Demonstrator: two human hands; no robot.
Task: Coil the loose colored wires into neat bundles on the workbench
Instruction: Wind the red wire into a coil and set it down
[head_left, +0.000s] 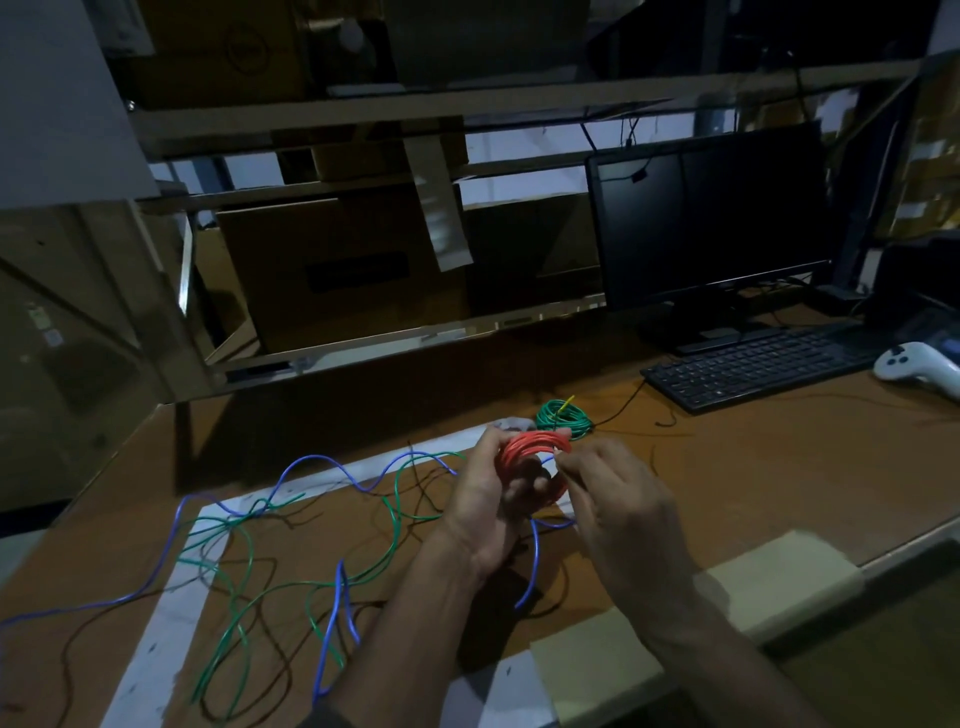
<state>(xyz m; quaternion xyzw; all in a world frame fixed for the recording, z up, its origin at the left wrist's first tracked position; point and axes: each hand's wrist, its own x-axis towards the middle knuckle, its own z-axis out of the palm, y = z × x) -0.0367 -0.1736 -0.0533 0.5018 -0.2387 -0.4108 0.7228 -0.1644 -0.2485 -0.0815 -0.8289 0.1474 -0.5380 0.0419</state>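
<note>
My left hand (485, 499) grips a red wire coil (530, 451) held above the brown workbench (779, 467), fingers curled through its loop. My right hand (618, 499) is beside it, its fingertips pinching the coil's right edge, where a thin wire end shows. A finished green coil (563, 417) with a yellow tie lies on the bench just behind the red one. Loose blue wire (332, 467) and loose green wire (395, 499) sprawl tangled over the left part of the bench, with thin dark wire (270, 564) among them.
A black keyboard (763, 366) and a dark monitor (711, 218) stand at the back right, with a white game controller (914, 366) beside them. White tape (171, 623) marks a rectangle on the bench. Cardboard boxes (332, 270) sit on shelving behind.
</note>
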